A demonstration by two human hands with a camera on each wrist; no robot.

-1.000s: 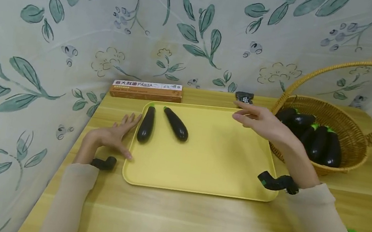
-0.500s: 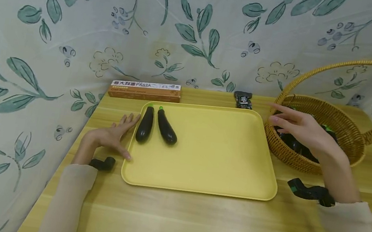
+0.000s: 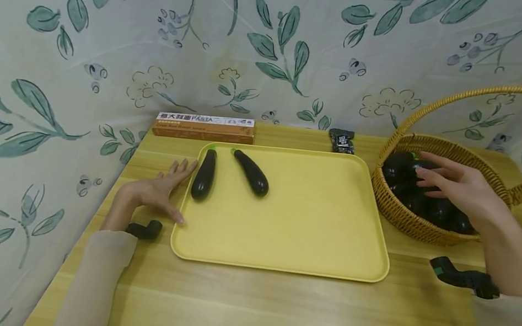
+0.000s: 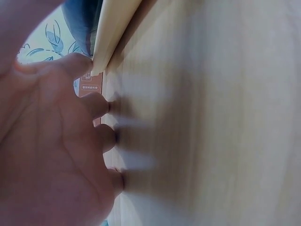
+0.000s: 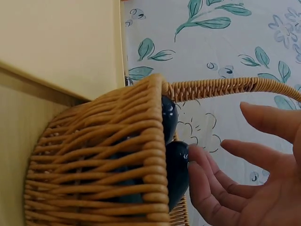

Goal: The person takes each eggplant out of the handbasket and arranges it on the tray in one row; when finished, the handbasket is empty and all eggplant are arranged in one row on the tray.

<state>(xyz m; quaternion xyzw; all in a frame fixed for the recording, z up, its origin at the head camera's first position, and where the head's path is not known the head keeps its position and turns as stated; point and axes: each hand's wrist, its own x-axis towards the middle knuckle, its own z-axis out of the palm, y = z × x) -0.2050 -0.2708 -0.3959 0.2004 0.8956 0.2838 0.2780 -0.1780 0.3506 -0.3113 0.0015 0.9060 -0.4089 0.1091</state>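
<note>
My left hand (image 3: 154, 192) spreads its fingers along the left edge of a yellow tray (image 3: 312, 226). In the left wrist view those fingertips stand on the tabletop, close to the tray's rim (image 4: 113, 33). On the tray lie two dark eggplants, one upright along the left side (image 3: 203, 177) and one slanted eggplant (image 3: 250, 174) beside it. My right hand (image 3: 469, 192) reaches over a wicker basket (image 3: 412, 227) holding several eggplants. The right wrist view shows its lower fingertips right at an eggplant (image 5: 177, 169), with thumb and forefinger extended apart from it.
Behind the tray stand a pasta box (image 3: 204, 128) and a small black packet (image 3: 341, 141). The basket's tall handle (image 3: 481, 92) arches over it. A leaf-patterned cloth (image 3: 201, 21) hangs behind the wooden table (image 3: 245, 311).
My right hand has moved right, from above the tray to over the basket. The slanted eggplant rolled left, then back right. My left hand has stayed in place.
</note>
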